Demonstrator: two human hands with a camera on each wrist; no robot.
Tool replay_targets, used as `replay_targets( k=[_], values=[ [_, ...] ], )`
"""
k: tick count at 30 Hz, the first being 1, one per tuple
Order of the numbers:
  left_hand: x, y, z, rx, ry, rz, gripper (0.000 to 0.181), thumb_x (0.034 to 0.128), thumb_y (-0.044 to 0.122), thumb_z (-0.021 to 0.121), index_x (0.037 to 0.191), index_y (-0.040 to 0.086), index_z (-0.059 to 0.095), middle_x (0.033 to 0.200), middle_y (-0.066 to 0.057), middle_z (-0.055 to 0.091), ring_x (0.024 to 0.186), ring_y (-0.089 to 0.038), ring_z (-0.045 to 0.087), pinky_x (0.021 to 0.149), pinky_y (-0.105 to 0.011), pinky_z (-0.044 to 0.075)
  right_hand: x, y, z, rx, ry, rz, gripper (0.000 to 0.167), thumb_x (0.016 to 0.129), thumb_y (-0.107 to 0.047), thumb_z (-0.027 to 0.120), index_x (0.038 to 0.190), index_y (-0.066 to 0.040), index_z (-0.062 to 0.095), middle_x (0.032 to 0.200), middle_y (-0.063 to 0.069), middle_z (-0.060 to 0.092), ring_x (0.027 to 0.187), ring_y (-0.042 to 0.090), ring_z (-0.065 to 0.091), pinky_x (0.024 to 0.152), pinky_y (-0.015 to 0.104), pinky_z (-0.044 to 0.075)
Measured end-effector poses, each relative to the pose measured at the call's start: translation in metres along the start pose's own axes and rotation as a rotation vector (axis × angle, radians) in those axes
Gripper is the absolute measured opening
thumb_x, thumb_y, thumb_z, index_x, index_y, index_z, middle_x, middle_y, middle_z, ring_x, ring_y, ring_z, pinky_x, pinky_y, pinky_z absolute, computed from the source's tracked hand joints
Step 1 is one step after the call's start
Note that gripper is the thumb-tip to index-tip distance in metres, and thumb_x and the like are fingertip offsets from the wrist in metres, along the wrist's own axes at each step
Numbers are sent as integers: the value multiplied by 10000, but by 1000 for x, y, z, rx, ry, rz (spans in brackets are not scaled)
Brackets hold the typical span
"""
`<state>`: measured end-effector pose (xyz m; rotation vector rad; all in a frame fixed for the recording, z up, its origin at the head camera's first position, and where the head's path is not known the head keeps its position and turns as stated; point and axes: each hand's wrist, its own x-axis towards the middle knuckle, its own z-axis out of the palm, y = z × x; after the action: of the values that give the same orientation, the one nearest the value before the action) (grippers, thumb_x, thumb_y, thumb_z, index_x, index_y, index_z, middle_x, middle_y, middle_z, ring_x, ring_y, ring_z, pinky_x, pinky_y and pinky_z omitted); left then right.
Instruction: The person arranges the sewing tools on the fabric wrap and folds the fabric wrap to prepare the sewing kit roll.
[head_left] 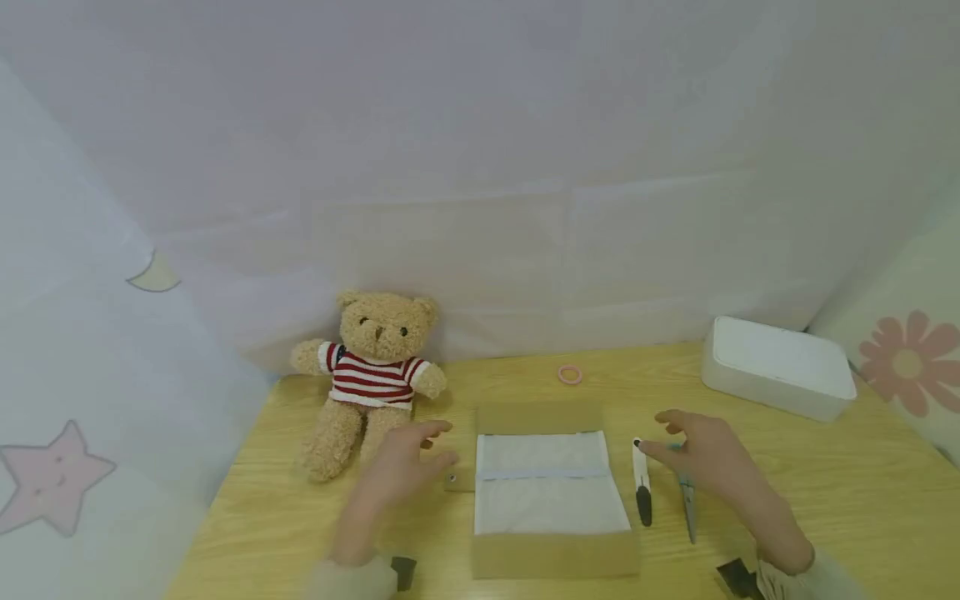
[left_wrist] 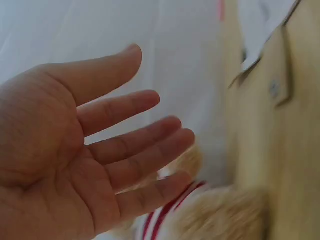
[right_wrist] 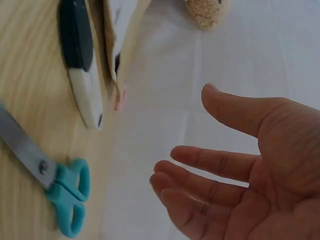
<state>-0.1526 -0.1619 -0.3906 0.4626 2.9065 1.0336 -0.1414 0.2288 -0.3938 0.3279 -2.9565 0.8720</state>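
My left hand (head_left: 397, 468) hovers between the teddy bear (head_left: 371, 379) and a flat brown case (head_left: 555, 557), its fingers apart and holding nothing. White material (head_left: 551, 504) with a pale strip across it covers the middle of the case. From the case's left side sticks out a tab with a round stud (left_wrist: 275, 90). Above the scissors (right_wrist: 65, 195) with teal handles is my right hand (head_left: 712, 458), fingers loosely bent and the palm bare. Beside the scissors lies a white and black utility knife (right_wrist: 82, 65). In the head view, my right hand partly hides the scissors' handles.
A pink ring (head_left: 570, 375) lies on the wooden table (head_left: 795, 492) behind the case. At the back right stands a white lidded box (head_left: 780, 367). Pale cloth (head_left: 480, 167) hangs behind the table and along its sides.
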Motion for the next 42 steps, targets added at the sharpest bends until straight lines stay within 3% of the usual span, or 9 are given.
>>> replay_targets(
  k=[4, 9, 14, 21, 28, 34, 38, 42],
  values=[
    [9, -4, 24, -25, -61, 80, 226, 853, 107, 702, 1050, -1, 681, 958, -116, 680, 815, -238, 643, 702, -347, 523, 6, -2, 16, 20, -64, 53, 399, 853, -316, 714, 1005, 49, 662, 839, 110, 676, 696, 208, 630, 609, 372, 523],
    [12, -4, 42, -13, -72, 103, 126, 815, 61, 721, 924, 6, 692, 803, -31, 637, 724, -163, 591, 645, -283, 481, 10, -3, 31, -18, -75, 137, 284, 854, -282, 708, 777, -12, 667, 675, 15, 614, 572, 139, 527, 517, 300, 446],
    [13, -2, 47, 9, -75, 116, 109, 813, 69, 726, 896, 6, 692, 777, -22, 605, 717, -153, 551, 643, -284, 457, 10, -4, 40, -19, -104, 208, 361, 843, -273, 713, 564, -84, 582, 507, -26, 469, 461, 102, 383, 452, 241, 341],
    [13, -2, 49, 33, -98, 88, 94, 824, 82, 720, 890, 18, 699, 778, -9, 594, 725, -135, 527, 648, -280, 442, 8, -3, 44, -29, -127, 233, 329, 808, -241, 744, 558, -78, 604, 491, -26, 474, 453, 92, 382, 452, 227, 337],
    [13, -4, 51, 31, -108, 92, 98, 828, 91, 725, 888, 18, 701, 803, -17, 619, 745, -149, 547, 665, -294, 460, 10, 1, 51, -34, -142, 278, 447, 804, -193, 676, 427, -140, 441, 398, -99, 319, 389, 45, 278, 398, 173, 234],
    [13, -4, 51, 35, -102, 96, 100, 825, 96, 728, 881, 18, 699, 803, -23, 626, 741, -158, 552, 667, -297, 461, 9, 2, 45, 23, -136, 280, 371, 825, -183, 631, 495, -121, 473, 434, -74, 359, 406, 66, 307, 403, 191, 263],
    [14, -5, 53, 39, -91, 107, 96, 819, 96, 733, 869, 23, 696, 801, -23, 629, 739, -160, 559, 666, -297, 463, 11, 5, 39, 102, -141, 257, 204, 847, -199, 641, 762, -18, 600, 665, 17, 560, 574, 144, 501, 490, 280, 422],
    [14, -7, 55, 47, -83, 111, 83, 808, 73, 731, 870, 30, 697, 803, -24, 631, 751, -167, 568, 673, -302, 466, 15, 9, 38, 161, -159, 226, 296, 857, -213, 645, 996, 47, 610, 879, 77, 642, 783, 210, 606, 632, 360, 509]
  ],
)
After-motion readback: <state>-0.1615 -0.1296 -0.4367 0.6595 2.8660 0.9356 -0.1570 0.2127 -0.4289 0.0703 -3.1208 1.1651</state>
